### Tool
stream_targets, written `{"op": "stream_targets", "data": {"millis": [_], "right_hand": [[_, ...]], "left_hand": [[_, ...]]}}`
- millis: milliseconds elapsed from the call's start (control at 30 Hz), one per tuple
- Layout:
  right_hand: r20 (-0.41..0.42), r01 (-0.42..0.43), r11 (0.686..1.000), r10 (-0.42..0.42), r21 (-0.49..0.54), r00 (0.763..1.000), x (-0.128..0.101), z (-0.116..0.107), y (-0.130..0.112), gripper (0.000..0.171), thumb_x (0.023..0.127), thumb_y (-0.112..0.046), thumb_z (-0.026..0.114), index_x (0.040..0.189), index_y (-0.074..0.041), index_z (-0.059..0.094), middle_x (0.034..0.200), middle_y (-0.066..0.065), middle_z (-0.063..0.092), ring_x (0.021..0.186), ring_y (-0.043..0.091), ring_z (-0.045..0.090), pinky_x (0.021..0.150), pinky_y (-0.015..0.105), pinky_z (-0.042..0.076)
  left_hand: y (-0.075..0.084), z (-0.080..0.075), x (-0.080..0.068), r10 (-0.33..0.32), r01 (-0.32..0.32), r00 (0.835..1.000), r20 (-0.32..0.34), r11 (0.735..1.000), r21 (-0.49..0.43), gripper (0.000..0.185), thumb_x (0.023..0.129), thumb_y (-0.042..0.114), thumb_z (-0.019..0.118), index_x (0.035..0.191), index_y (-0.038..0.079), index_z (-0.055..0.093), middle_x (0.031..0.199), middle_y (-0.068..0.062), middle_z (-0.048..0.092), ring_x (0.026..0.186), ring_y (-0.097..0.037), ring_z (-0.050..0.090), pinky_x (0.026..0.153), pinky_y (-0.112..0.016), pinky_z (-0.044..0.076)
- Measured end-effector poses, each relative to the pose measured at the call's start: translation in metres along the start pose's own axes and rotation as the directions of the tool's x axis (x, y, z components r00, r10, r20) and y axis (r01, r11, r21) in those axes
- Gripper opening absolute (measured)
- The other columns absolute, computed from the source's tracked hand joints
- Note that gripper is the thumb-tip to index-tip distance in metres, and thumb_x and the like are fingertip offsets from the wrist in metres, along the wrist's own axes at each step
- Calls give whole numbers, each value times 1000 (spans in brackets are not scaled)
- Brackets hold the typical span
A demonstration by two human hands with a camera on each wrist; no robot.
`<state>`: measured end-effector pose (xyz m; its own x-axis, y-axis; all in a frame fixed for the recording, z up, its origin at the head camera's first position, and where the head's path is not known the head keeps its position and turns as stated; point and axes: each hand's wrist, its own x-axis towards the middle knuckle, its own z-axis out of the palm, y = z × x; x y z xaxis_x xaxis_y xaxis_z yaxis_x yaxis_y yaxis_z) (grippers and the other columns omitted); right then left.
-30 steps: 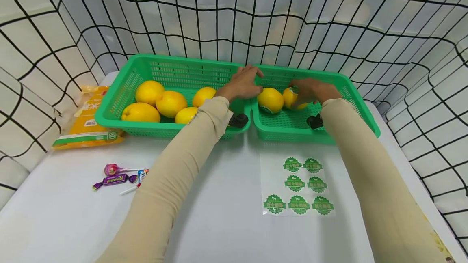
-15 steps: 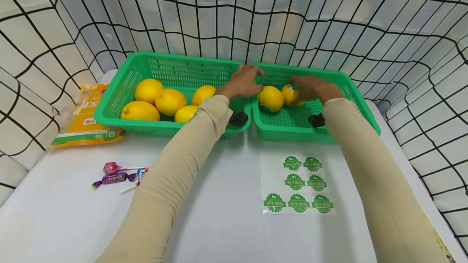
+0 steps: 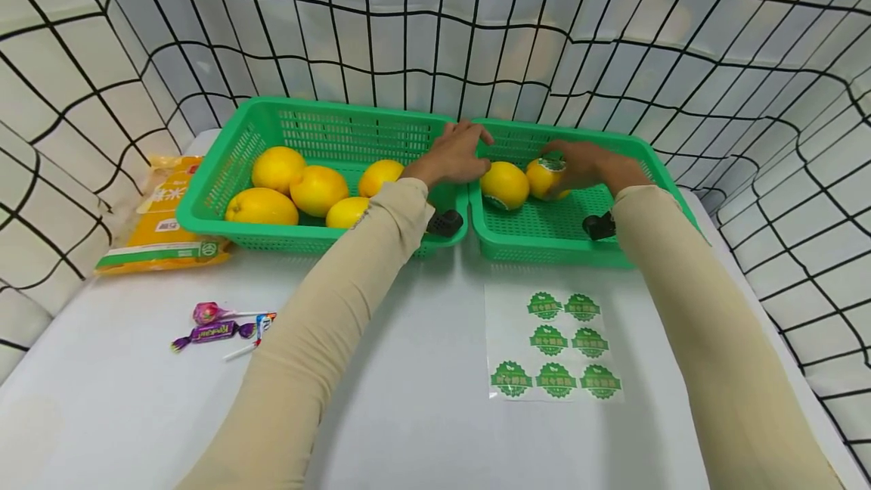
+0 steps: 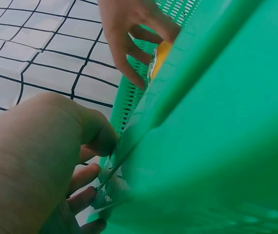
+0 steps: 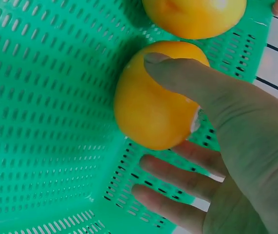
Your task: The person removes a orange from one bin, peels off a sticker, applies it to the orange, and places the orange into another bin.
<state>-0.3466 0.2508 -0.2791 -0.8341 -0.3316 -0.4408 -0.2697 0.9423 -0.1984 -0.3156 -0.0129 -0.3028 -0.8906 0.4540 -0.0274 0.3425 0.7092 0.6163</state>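
A yellow orange (image 3: 544, 176), carrying a green sticker on top, is being held in the right basket (image 3: 653, 172) at the upper right of centre in the head view, just beside a second orange (image 3: 504, 184). It is being gripped by the right hand (image 3: 585, 165), thumb pressed over it. The rim where both baskets meet is being clasped by the left hand (image 3: 454, 153). A sticker sheet (image 3: 554, 346) is lying on the white table (image 3: 408, 399) below.

Two baskets sitting side by side at frame centre, left basket (image 3: 224, 172) holding five lemons, right basket (image 3: 653, 165) holding two lemons, sticker sheet (image 3: 554, 342) lying below the right basket, candies (image 3: 221, 326) lying lower left, snack bag (image 3: 163, 221) lying at the left edge beside the left basket.
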Motion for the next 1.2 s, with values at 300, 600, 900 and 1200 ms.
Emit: {"op": "stream_targets", "data": {"millis": [300, 600, 900, 1200], "right_hand": [[-123, 80, 997, -77, 19, 989, -39, -8, -12, 85, 102, -46, 67, 167, -9, 26, 169, 30, 26, 155, 52, 25, 120, 73, 26], [-447, 234, 966, -160, 114, 880, -97, 42, -45, 72, 104, -43, 68, 164, -14, 39, 168, 18, 36, 153, 45, 34, 119, 70, 32], [-554, 335, 934, -215, 124, 804, -108, 87, -85, 71, 103, -49, 67, 163, -21, 42, 169, 13, 37, 154, 40, 37, 117, 69, 37], [-525, 325, 937, -215, 127, 824, -91, 100, -115, 71, 103, -58, 61, 164, -29, 40, 173, 7, 30, 159, 33, 31, 117, 67, 38]], "left_hand": [[-5, -25, -22, 50, -51, 999, -7, 998, -38, 49, 108, 28, 56, 155, 15, 49, 169, -8, 32, 157, -32, 21, 128, -52, 21], [-19, -47, -78, 99, -114, 988, -115, 986, -125, 50, 108, 32, 59, 154, 15, 50, 169, -6, 35, 158, -31, 19, 126, -57, 25], [-35, -43, -138, 120, -163, 959, -258, 975, -152, 49, 106, 28, 64, 150, 11, 53, 164, -8, 41, 156, -31, 25, 130, -59, 10], [-49, -37, -172, 70, -83, 948, -312, 996, -26, 53, 104, 33, 66, 151, 11, 55, 168, -13, 35, 155, -40, 24, 122, -67, 19]]}}
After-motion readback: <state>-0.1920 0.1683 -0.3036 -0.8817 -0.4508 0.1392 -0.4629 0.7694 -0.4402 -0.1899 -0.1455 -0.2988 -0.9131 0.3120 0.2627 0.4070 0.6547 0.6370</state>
